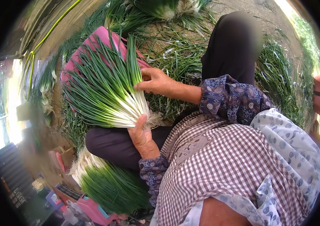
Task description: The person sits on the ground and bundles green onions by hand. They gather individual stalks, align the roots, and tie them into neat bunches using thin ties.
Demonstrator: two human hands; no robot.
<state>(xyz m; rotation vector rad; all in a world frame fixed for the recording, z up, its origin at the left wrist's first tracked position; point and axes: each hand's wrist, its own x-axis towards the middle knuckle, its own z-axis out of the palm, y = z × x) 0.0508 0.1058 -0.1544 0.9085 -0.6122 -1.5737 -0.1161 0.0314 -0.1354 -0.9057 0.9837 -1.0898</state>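
Note:
A fanned bunch of green onions (112,93) spreads in front of me, its leaves to the upper left and its white stems toward my body. My left hand (141,138) grips the bunch low on the stems, thumb across the front. Pale stringy roots (154,120) stick out beside that thumb. At the bunch's right edge, my right hand (160,83) pinches the outer stalks where white turns green; its far fingers are partly hidden. Beneath the leaves lies a pink plastic surface (74,63), mostly covered.
Loose leaves and trimmings (177,53) litter the ground ahead, with another heap (275,76) right of my raised knee. More green onion bunches (162,10) lie at the far side. A large bunch (114,183) rests beside my left leg, near a pink plastic container (95,210). A yellow hose (50,31) runs upper left.

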